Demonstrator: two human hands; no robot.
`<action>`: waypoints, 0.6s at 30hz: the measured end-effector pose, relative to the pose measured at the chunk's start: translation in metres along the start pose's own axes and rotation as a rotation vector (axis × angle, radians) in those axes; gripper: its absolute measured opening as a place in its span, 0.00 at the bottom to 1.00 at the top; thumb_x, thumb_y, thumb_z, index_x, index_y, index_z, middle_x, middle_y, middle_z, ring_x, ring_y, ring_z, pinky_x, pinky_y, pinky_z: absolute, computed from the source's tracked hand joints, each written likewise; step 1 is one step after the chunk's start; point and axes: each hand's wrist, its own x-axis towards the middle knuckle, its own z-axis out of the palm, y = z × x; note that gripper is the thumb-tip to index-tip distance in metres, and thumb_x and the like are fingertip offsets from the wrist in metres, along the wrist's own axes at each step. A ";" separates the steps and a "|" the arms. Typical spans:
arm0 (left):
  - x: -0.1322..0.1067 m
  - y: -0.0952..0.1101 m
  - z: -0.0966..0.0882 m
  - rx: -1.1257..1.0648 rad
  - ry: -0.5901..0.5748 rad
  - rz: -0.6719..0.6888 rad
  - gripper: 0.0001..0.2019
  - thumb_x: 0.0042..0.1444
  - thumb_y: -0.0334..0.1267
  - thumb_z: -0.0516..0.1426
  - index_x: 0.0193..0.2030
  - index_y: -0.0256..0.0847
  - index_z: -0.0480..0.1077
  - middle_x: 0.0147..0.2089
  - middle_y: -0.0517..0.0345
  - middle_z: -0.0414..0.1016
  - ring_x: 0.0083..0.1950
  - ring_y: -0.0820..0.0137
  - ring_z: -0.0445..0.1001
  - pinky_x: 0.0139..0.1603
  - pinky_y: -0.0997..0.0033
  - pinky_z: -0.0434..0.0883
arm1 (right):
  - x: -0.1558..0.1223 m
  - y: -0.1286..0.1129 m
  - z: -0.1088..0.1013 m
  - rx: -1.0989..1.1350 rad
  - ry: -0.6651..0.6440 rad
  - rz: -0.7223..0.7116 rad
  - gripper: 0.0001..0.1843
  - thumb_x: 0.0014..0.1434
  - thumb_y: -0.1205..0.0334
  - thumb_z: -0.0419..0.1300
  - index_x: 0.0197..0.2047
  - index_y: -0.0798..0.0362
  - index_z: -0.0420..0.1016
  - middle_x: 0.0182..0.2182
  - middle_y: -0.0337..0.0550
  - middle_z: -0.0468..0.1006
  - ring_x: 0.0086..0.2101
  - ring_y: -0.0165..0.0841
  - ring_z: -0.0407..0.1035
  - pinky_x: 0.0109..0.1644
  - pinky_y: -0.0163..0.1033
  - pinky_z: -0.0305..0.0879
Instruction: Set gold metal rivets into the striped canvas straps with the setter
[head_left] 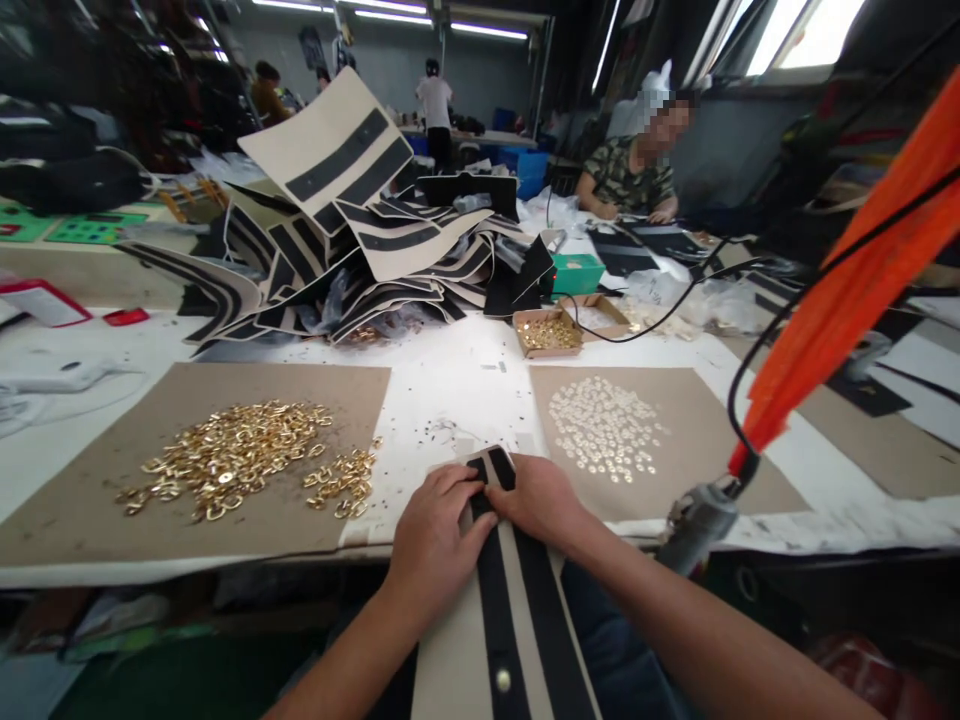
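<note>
A beige panel with two black strips [517, 580] lies lengthwise in front of me, its far end at the table's front edge and its near end running out of the picture. My left hand [439, 525] grips its far end from the left, fingers bent over a black strip and thumb pressed on it. From the right, my right hand [540, 495] holds the same end, its thumb near the left fingertips. Any small part under the fingers is hidden. Lower down, a round gold-coloured stud [503, 680] shows on the left strip.
Gold-coloured metal fittings [247, 450] lie heaped on the left board; pale round washers [604, 425] are spread on the right one. Behind them are stacked striped panels [375, 220] and a small box of gold pieces [547, 332]. An orange-wrapped pole [862, 260] slants at right. A co-worker [634, 170] sits beyond.
</note>
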 end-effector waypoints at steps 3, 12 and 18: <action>-0.001 -0.005 0.007 -0.042 0.050 0.001 0.14 0.57 0.36 0.66 0.50 0.43 0.74 0.57 0.52 0.75 0.61 0.57 0.71 0.65 0.48 0.71 | -0.008 0.015 -0.004 0.152 0.103 -0.006 0.13 0.59 0.55 0.64 0.46 0.49 0.79 0.35 0.42 0.82 0.36 0.38 0.75 0.39 0.37 0.64; -0.005 -0.008 0.011 -0.083 0.084 0.013 0.15 0.55 0.33 0.67 0.49 0.45 0.72 0.56 0.55 0.75 0.61 0.58 0.70 0.64 0.47 0.70 | -0.059 0.122 -0.037 -0.065 0.407 0.139 0.14 0.63 0.56 0.57 0.48 0.50 0.78 0.37 0.41 0.80 0.39 0.39 0.75 0.43 0.40 0.64; -0.006 -0.010 0.013 -0.099 0.105 0.013 0.17 0.54 0.34 0.67 0.49 0.44 0.72 0.57 0.53 0.75 0.61 0.57 0.71 0.64 0.47 0.70 | -0.065 0.147 -0.041 -0.165 0.336 0.179 0.13 0.66 0.57 0.56 0.47 0.50 0.79 0.39 0.43 0.81 0.39 0.38 0.75 0.42 0.39 0.63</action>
